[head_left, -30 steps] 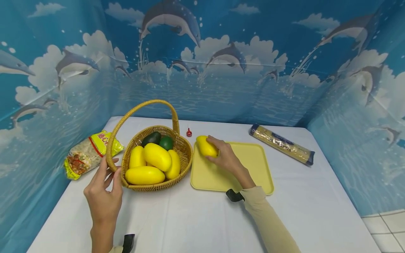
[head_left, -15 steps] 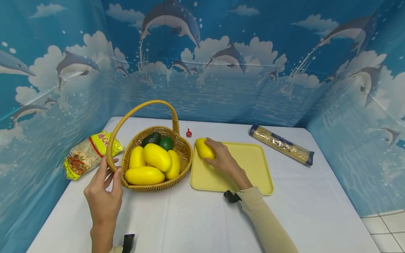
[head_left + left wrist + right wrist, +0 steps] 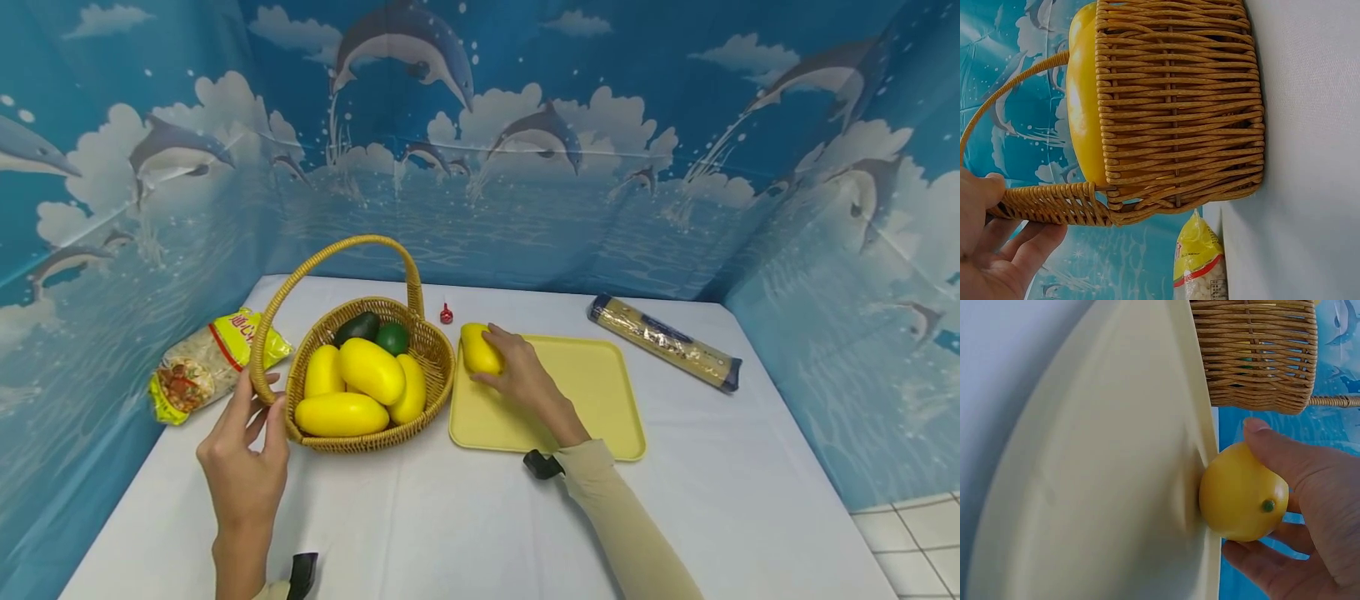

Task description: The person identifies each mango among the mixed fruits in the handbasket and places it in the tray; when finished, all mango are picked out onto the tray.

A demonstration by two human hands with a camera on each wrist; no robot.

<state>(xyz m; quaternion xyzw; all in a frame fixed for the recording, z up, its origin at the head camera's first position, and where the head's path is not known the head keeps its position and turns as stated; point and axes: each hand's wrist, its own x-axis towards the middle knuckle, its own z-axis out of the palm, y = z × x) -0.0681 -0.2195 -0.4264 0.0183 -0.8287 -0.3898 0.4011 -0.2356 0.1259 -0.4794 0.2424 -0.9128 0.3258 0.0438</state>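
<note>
My left hand (image 3: 246,462) pinches the lower left end of the wicker basket's arched handle (image 3: 292,283). Inside the basket (image 3: 360,446) lie several yellow mangoes (image 3: 343,415) and two dark green fruits (image 3: 392,338), perhaps avocados. Another mango (image 3: 481,350) is at the upper left corner of the pale yellow tray (image 3: 577,400), with my right hand (image 3: 527,375) holding it, thumb on the near side and fingers on the far side. In the right wrist view its green stem end faces the camera, and it appears to touch the tray.
A yellow-ended food bag (image 3: 210,360) lies left of the basket. Behind the gap between basket and tray sits a small red object (image 3: 446,314). A long gold and navy packet (image 3: 663,343) lies to the right. A dolphin-print curtain (image 3: 480,208) surrounds the white table.
My right hand and the mango have shifted slightly to the left over the tray's corner. The left hand stays at the basket handle.
</note>
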